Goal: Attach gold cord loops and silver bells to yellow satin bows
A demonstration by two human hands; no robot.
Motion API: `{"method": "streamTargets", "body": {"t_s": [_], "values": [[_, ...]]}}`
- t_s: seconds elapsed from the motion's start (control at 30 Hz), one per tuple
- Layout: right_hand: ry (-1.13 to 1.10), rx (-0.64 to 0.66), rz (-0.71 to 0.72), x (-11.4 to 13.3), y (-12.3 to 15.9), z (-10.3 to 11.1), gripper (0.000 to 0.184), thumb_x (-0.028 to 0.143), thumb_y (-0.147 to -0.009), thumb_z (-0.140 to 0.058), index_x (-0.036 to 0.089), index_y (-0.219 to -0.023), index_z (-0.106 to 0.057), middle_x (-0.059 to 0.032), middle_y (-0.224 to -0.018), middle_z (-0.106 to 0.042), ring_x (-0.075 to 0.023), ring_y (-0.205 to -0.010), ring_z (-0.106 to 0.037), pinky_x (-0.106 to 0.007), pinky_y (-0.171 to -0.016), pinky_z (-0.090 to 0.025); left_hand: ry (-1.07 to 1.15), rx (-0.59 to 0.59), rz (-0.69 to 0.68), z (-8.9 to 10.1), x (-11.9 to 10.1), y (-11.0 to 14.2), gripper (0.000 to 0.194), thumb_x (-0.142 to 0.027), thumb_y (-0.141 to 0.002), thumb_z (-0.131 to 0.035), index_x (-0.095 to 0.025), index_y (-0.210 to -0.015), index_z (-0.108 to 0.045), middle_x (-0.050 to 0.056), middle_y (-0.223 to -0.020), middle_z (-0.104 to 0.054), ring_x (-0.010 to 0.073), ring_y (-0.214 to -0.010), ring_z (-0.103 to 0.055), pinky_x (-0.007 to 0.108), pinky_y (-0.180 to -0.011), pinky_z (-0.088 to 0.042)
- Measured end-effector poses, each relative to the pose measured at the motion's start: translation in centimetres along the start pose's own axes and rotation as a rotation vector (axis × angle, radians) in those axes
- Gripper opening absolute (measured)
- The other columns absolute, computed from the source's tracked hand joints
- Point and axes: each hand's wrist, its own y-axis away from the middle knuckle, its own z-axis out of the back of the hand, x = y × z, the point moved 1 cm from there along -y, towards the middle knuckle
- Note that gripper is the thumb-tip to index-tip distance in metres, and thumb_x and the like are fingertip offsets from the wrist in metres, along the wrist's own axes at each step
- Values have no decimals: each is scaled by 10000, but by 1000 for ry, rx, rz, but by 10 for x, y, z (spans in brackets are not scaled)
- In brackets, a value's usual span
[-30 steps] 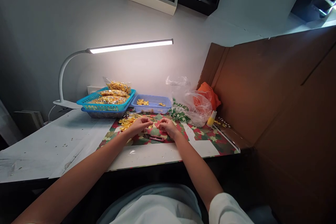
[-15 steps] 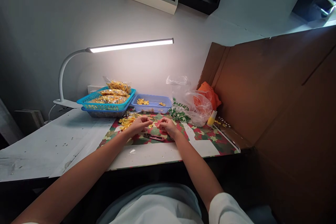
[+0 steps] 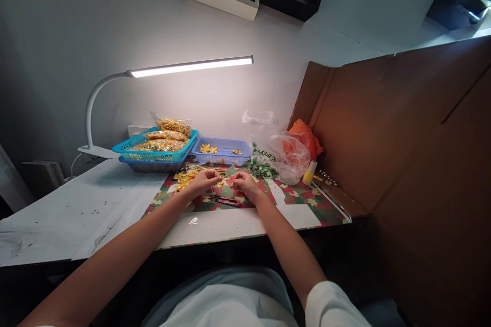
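Over the red and green patterned mat [image 3: 303, 195], my left hand [image 3: 205, 182] and my right hand [image 3: 245, 185] face each other, a small gap between them. Both have thumb and fingers pinched together. A thin thread-like strand hangs below my left fingers, and a tiny yellow bit shows at their tips. What my right fingers hold is too small to make out. Just under the hands lies a red-handled cutter-like tool [image 3: 226, 201]. Yellow petal-like pieces [image 3: 184, 180] are heaped beside my left hand, with thin golden stems behind it.
Bagged yellow pieces [image 3: 164, 144] fill a turquoise basket [image 3: 153, 155] at back left. A blue basket [image 3: 224, 159] holds a few more. Plastic bags [image 3: 284, 158], a yellow bottle [image 3: 309, 172] and a cardboard wall [image 3: 402, 127] stand right. The lamp [image 3: 192, 67] hangs above.
Almost nothing differs. Both hands keep their pinched pose in nearly the same place; the view has shifted very slightly.
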Motion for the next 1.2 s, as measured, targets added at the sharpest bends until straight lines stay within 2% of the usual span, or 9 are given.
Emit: {"method": "streamTargets", "body": {"t_s": [0.1,0.2,0.27,0.33,0.53,0.7,0.83,1.0,1.2], "values": [[30,10,26,-3,-2,1,235,310,-958,-605,137,-1117,-615,-45,-1007,-660,-141,-789,-656,-294,-671,-577,-42,-46,-75,1,-5,2,219,-342,-959,-596,-131,-996,-641,13,-855,-661,122,-642,-623,268,-573,-545],[73,8,69,-4,-3,3,228,315,-959,-603,135,-1098,-619,-39,-980,-660,-134,-766,-651,-284,-655,-572,-93,-140,-195,4,-16,7,252,-343,-943,-612,-145,-1099,-628,66,-1063,-665,194,-875,-660,376,-754,-570],[108,-9,119,-5,-4,2,221,319,-960,-602,133,-1077,-622,-32,-952,-658,-128,-744,-645,-278,-644,-565,-129,-164,-273,3,-24,10,289,-338,-923,-637,-158,-1148,-622,90,-1190,-637,249,-1058,-625,465,-902,-526],[147,-41,199,-3,-2,0,201,319,-954,-608,131,-1022,-625,-17,-899,-650,-119,-712,-631,-270,-633,-552,-154,-128,-329,0,-30,12,305,-341,-910,-652,-167,-1160,-630,95,-1221,-636,273,-1142,-592,512,-982,-474],[302,-191,535,10,12,-8,144,197,-818,-677,185,-739,-558,35,-708,-562,-127,-665,-536,-286,-680,-472,-152,45,-336,-11,-26,9,269,-373,-949,-599,-147,-1084,-658,65,-1045,-699,225,-965,-669,452,-883,-535],[421,-233,714,17,20,-12,118,140,-737,-611,234,-698,-553,17,-675,-562,-170,-682,-522,-320,-721,-444,-105,80,-259,-14,-18,6,283,-399,-965,-570,-130,-963,-658,17,-862,-676,159,-721,-657,327,-671,-563],[466,-277,792,18,22,-12,79,169,-749,-597,243,-774,-589,-6,-744,-628,-190,-721,-558,-340,-755,-467,-47,51,-233,-13,-19,6,276,-394,-965,-571,-130,-970,-652,19,-874,-672,157,-724,-653,320,-661,-561],[469,-357,834,18,25,-6,230,188,-739,-599,239,-962,-626,-44,-946,-687,-224,-864,-589,-371,-821,-481,2,-22,-229,-7,-24,10,278,-399,-965,-567,-135,-968,-651,29,-903,-674,171,-780,-656,349,-715,-559],[477,-371,851,19,23,-2,140,191,-744,-615,242,-872,-641,-41,-932,-708,-239,-927,-618,-381,-848,-484,20,-33,-205,-6,-26,11,278,-400,-966,-567,-134,-961,-650,23,-881,-669,161,-743,-648,332,-684,-555]]}}
